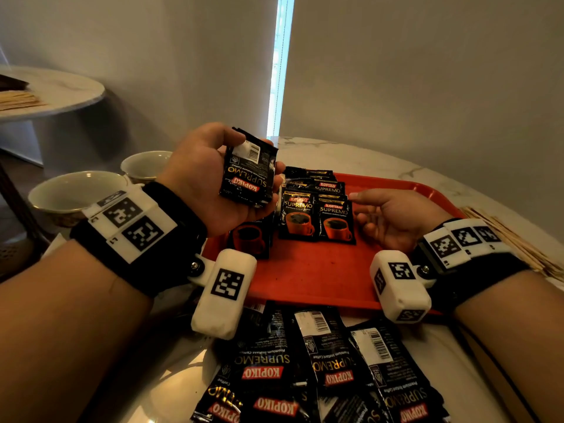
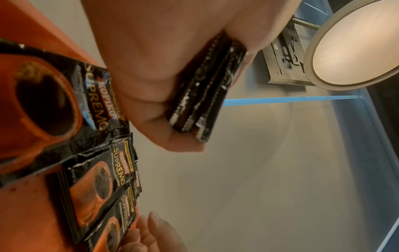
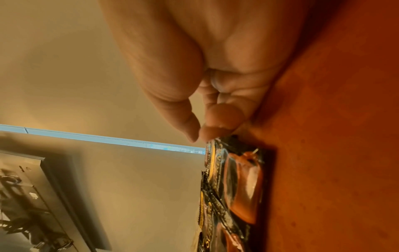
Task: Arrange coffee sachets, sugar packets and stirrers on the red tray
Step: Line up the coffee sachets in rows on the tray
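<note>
Left hand (image 1: 210,175) gripping a small stack of coffee sachets (image 1: 248,170), back side w/ barcode facing up, thumb on top, fingers curling underneath; holding it in the air over the left edge of the red tray (image 1: 311,276). From the left wrist view, showing several sachet edges (image 2: 200,95) pressed together in the palm.

Right hand (image 1: 393,218) resting low over the tray, just right of the sachets laid there, palm turned toward them, fingers relaxed & loosely bent, grasping nothing. In the right wrist view, thumb and fingertip (image 3: 224,117) sitting close together right at the corner of the nearest laid sachet (image 3: 241,184); touching or not, cannot tell.

Lying on the tray: rows of sachets (image 1: 317,215) face up, overlapping, toward the far-left part; one more sachet (image 1: 250,236) at the left edge, partly hidden under the left hand.

Sitting just in front of the tray, on the marble table (image 1: 381,160): a loose pile of more sachets (image 1: 329,370), mostly face down.

Lying right of the tray: a bundle of wooden stirrers (image 1: 515,239).

Standing left of the tray: two pale bowls (image 1: 73,193). Further left & back: a second round table (image 1: 61,93) w/ more stirrers on it.
</note>
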The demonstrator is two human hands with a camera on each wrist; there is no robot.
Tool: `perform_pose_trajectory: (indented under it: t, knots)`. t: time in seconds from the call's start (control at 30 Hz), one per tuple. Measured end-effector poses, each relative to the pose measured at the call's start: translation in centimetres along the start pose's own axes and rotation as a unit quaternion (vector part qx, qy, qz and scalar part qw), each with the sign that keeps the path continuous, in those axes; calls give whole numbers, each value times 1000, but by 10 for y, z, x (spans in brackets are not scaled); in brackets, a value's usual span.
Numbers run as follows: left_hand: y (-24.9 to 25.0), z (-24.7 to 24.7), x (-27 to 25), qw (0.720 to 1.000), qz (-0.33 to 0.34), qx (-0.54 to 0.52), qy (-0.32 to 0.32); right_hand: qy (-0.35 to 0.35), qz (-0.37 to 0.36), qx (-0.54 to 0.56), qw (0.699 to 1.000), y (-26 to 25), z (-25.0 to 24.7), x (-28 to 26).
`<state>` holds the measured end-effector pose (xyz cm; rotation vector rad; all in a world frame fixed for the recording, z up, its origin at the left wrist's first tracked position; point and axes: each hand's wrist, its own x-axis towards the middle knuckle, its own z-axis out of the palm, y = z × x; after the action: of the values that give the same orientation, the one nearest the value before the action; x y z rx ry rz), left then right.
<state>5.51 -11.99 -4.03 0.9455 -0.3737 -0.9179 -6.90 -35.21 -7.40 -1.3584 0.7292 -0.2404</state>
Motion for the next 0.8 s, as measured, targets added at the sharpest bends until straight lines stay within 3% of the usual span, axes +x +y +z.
perform_pose_trajectory:
  t: [0.1,0.2,0.33,0.43,0.6,0.8]
  knots:
    - [0,1,0,1000,1,-12,1,18,-31,10,999,-6,0,1]
    - [-1,3,0,1000,10,-8,5,10,-107,3,994,-17,3,-7]
    - [-2,8,-3,1000,21,8,5,-41,-217,-30,975,-28,19,-28]
    - [-3,12,-5,1000,13,22,-4,-122,-272,-63,952,-31,32,-43]
    - [-5,14,-7,999,-5,34,2,-255,-261,-106,925,-32,43,-55]
    - [-6,20,-10,999,-8,49,15,-239,-301,-178,906,-29,47,-57]
